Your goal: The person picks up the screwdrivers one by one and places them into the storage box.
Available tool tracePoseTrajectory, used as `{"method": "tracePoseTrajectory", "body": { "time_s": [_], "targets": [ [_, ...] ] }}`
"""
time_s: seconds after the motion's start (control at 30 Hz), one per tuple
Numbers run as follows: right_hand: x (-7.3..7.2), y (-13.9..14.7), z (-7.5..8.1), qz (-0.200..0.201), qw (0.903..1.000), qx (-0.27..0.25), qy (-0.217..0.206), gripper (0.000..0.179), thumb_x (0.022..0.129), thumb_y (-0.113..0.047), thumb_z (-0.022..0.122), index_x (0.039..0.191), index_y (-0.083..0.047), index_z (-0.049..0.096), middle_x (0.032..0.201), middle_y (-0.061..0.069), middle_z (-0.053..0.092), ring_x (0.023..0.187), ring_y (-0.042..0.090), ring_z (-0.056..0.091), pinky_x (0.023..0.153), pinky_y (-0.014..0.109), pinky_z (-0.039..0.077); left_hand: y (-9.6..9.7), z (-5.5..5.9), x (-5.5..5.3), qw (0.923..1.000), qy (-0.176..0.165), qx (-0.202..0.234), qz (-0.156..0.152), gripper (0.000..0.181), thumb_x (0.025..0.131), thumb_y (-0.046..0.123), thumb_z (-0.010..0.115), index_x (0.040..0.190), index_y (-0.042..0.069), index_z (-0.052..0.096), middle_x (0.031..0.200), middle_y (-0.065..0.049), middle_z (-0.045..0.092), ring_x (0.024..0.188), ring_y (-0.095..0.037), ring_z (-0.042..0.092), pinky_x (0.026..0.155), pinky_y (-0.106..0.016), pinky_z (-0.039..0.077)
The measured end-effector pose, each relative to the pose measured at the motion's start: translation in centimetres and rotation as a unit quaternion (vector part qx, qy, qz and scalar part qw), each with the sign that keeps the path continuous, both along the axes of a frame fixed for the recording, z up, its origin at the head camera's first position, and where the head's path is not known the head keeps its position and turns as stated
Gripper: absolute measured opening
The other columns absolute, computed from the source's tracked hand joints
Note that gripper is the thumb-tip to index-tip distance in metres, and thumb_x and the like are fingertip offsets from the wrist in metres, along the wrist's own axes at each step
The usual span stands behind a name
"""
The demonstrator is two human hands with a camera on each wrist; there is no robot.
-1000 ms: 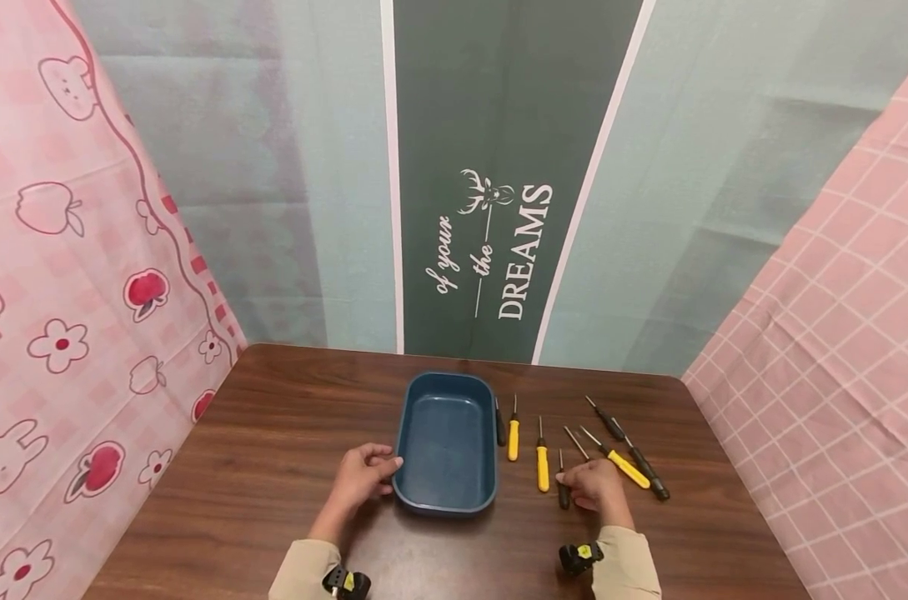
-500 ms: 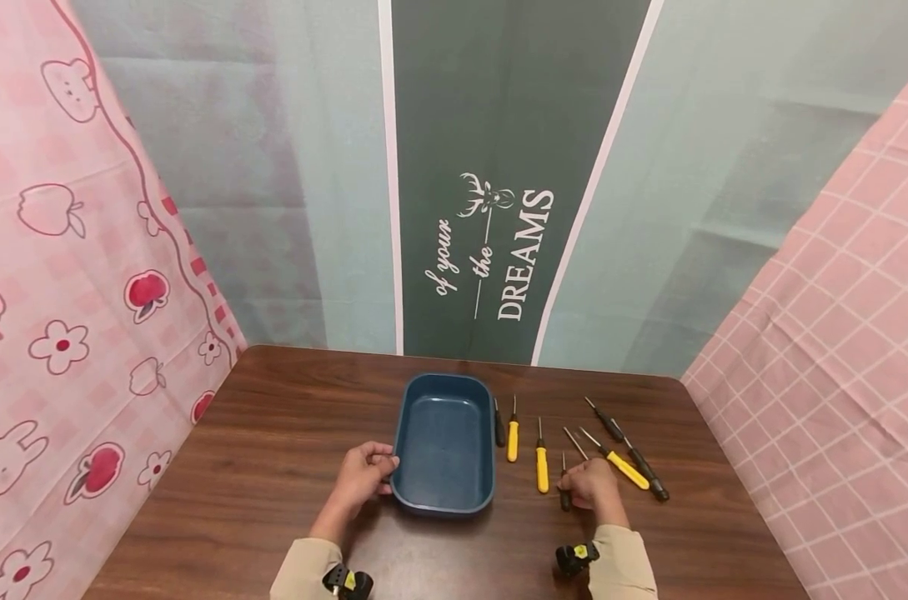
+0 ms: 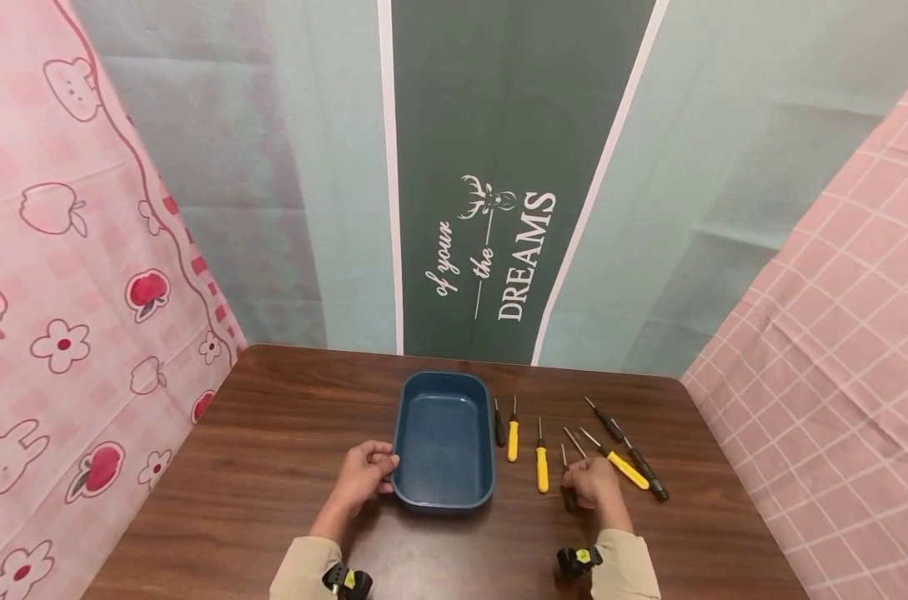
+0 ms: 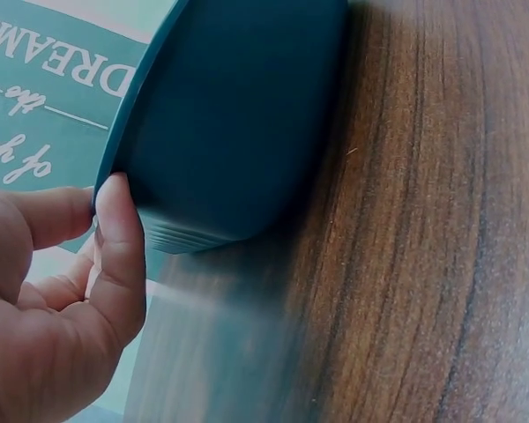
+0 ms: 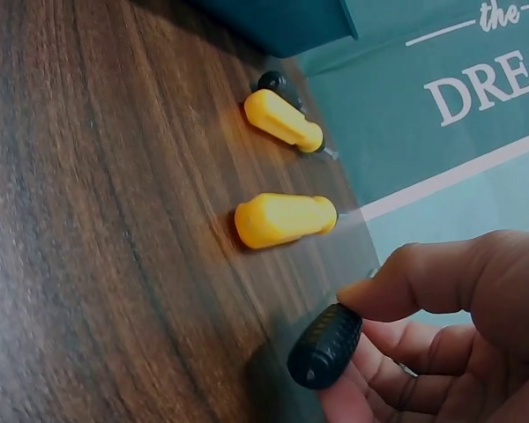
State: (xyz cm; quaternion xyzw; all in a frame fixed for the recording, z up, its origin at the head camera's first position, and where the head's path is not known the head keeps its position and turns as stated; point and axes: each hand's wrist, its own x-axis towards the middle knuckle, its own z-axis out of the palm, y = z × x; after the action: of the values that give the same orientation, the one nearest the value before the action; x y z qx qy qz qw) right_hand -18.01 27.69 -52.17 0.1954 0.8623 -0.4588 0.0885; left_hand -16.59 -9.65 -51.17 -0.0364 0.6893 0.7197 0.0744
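Note:
My left hand pinches the near-left rim of a deep blue rectangular tray on the table. Thumb and finger meet over that rim in the left wrist view, where the tray's outer wall shows. On the right, my right hand holds a small black-handled screwdriver between thumb and fingers, its shaft pointing away from me. The black grip is plain in the right wrist view, close over the table. Just left of it lies a yellow-handled screwdriver.
Another yellow screwdriver and a black screwdriver lie along the tray's right side. Beyond my right hand lie a yellow screwdriver, a long black one and a thin shaft. Curtains stand behind the wooden table.
My right hand and the black screwdriver have shifted slightly right, and the screwdriver has tilted a little. The tray has slid slightly left, with my left hand still on its rim.

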Motion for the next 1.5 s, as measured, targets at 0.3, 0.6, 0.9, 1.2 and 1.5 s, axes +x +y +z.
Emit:
{"method": "tracePoseTrajectory", "body": {
  "time_s": [0.3,0.6,0.9,1.2,1.5],
  "targets": [
    [0.0,-0.5,0.1,0.004,0.9995,-0.017,0.028,0.014,0.074,0.003,0.062,0.086,0.009,0.057,0.079,0.017,0.054,0.063,0.025,0.055,0.051,0.038,0.052,-0.3,-1.6,-0.5,0.9996,-0.006,-0.02,0.016,0.028,0.085,-0.003,0.061,0.107,-0.016,0.049,0.073,-0.009,0.052,0.054,-0.015,0.05,0.046,-0.027,0.051],
    [-0.4,-1.2,0.9,0.027,0.9981,-0.036,0.042,0.017,0.077,0.002,0.06,0.09,0.011,0.056,0.079,0.014,0.055,0.063,0.022,0.055,0.053,0.037,0.053,-0.3,-1.6,-0.8,0.9996,-0.008,-0.018,0.018,0.026,0.085,-0.002,0.061,0.106,-0.014,0.051,0.075,-0.01,0.054,0.056,-0.016,0.051,0.048,-0.028,0.051],
    [-0.8,-2.5,1.4,0.05,0.9966,-0.042,0.052,0.02,0.08,0.002,0.059,0.096,0.014,0.056,0.08,0.014,0.058,0.067,0.02,0.057,0.057,0.04,0.055,-0.2,-1.3,-0.6,0.9997,-0.008,-0.015,0.014,0.028,0.086,-0.001,0.061,0.108,-0.015,0.049,0.075,-0.009,0.054,0.056,-0.016,0.052,0.048,-0.029,0.052],
    [-0.9,-4.1,1.9,0.046,0.9942,-0.08,0.054,0.02,0.08,0.002,0.059,0.097,0.012,0.056,0.078,0.012,0.055,0.063,0.019,0.055,0.059,0.042,0.055,-0.1,-1.6,-0.6,0.9996,-0.011,-0.025,0.012,0.03,0.086,0.0,0.062,0.109,-0.016,0.049,0.076,-0.009,0.054,0.055,-0.016,0.052,0.049,-0.03,0.053],
    [-1.2,-6.6,2.1,0.054,0.9883,-0.126,0.066,0.02,0.079,0.004,0.059,0.096,0.013,0.055,0.079,0.013,0.057,0.061,0.018,0.055,0.052,0.033,0.053,0.1,-1.5,-0.7,0.9994,-0.005,-0.03,0.017,0.03,0.086,-0.001,0.062,0.109,-0.016,0.05,0.074,-0.009,0.054,0.052,-0.015,0.052,0.046,-0.027,0.051]
  ]
}}
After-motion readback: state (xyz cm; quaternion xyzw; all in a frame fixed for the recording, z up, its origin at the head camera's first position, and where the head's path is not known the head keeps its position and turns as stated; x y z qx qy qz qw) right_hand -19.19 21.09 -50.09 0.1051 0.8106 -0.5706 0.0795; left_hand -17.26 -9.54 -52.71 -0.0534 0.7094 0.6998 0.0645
